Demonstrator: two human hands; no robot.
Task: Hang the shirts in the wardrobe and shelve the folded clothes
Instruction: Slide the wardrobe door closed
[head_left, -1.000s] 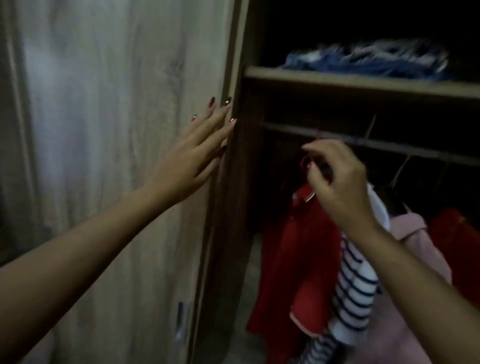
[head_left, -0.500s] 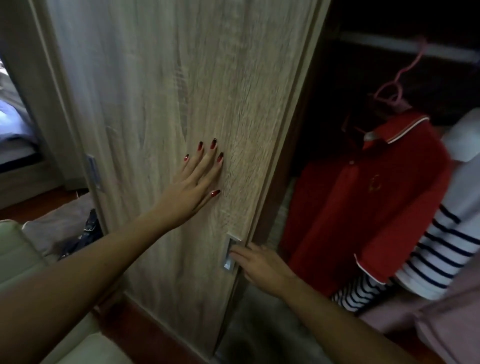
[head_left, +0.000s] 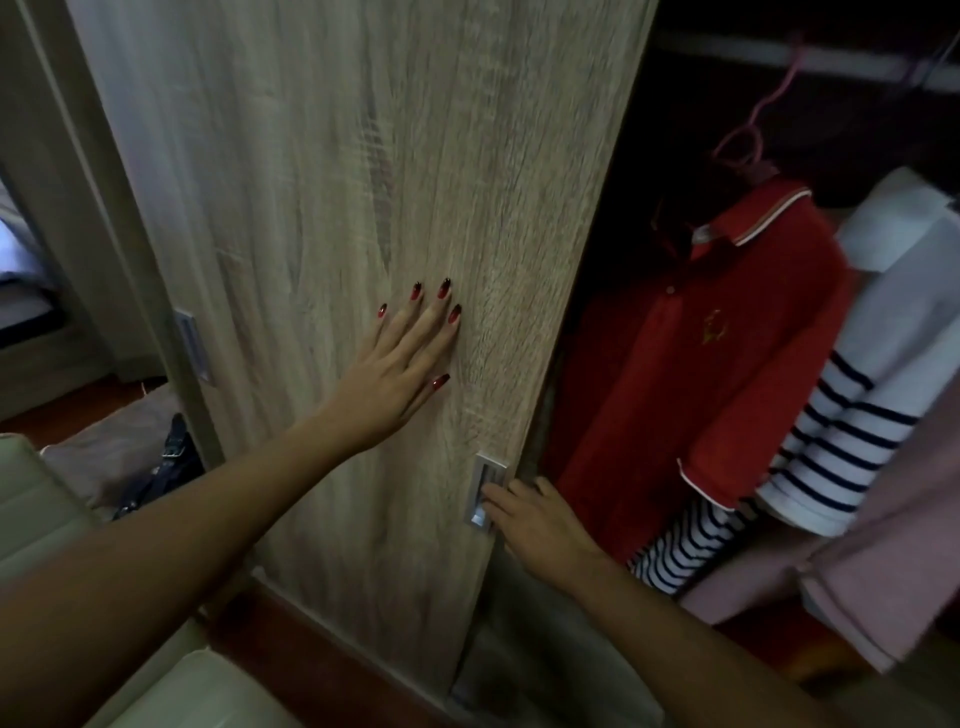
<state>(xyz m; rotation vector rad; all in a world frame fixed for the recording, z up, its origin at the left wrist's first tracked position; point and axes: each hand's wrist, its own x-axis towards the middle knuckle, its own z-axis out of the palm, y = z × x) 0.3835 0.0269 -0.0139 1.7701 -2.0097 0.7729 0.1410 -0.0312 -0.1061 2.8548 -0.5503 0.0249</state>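
Wood-grain door (head_left: 363, 182) under spread left hand (head_left: 400, 379); fingertips of right hand (head_left: 535, 519) hidden in recessed handle (head_left: 485, 491), grip unclear

1 pale green padded seat (head_left: 36, 509), lower left. 1 grey-brown cloth (head_left: 104, 447) on red-brown floor (head_left: 62, 410); 1 black strapped item with a buckle (head_left: 169, 462) lying on it. Pale bedding (head_left: 13, 254), far left.

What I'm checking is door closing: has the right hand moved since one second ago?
Yes. Judged against the red shirt, the right hand went down and left, from the hanger hook to the door handle.
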